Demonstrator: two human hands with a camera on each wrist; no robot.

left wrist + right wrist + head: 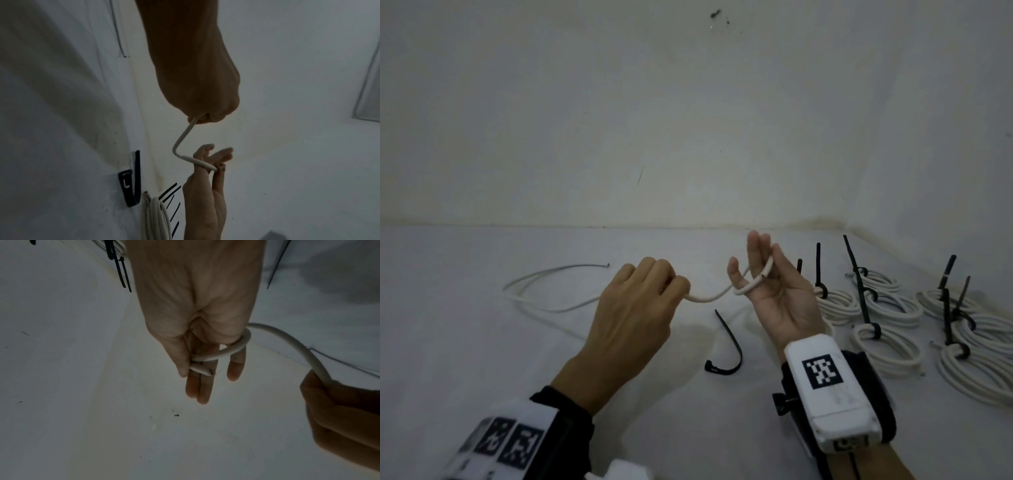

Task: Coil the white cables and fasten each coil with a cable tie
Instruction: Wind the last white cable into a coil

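Observation:
A long white cable (709, 298) runs between my two hands above the white table (482, 342). My left hand (647, 298) grips it in a fist, knuckles up. My right hand (770, 298) is palm up with straight fingers. The cable loops once round those fingers (226, 352), and the thumb pinches its cut end (202, 369) against them. The rest of the cable (534, 287) trails in a loose curve on the table to the left. A loose black cable tie (729, 346) lies bent on the table below and between the hands.
Several finished white coils (887, 308), each bound with a black tie whose tail sticks up, lie on the table at the right, close to my right wrist. A white wall (688, 120) rises just behind the table. A wrist camera unit (828, 383) sits on my right forearm.

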